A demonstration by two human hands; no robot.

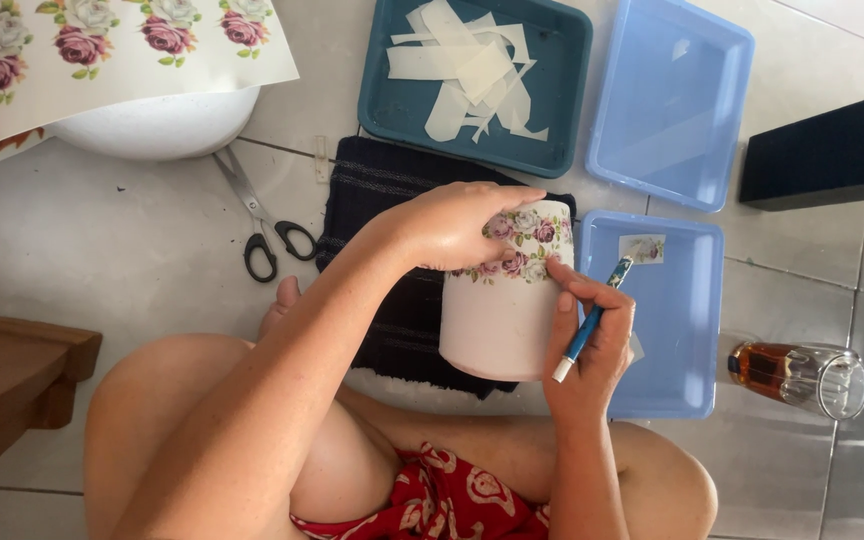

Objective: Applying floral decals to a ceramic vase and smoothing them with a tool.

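A white pot (497,320) with a band of purple and white rose decals near its rim lies tilted over a dark cloth (382,190). My left hand (447,225) grips the pot at its rim, fingers across the roses. My right hand (587,350) holds a blue and white pen-like tool (592,315), with the index finger pressing on the decal edge at the pot's side.
Black-handled scissors (267,235) lie left of the cloth. A teal tray (552,60) holds white paper scraps; two light-blue trays (677,90) (677,330) sit right, the nearer holding a small rose cutout (642,248). A glass jar (802,375) of amber liquid lies far right. A rose decal sheet (102,45) covers a white bowl (162,125).
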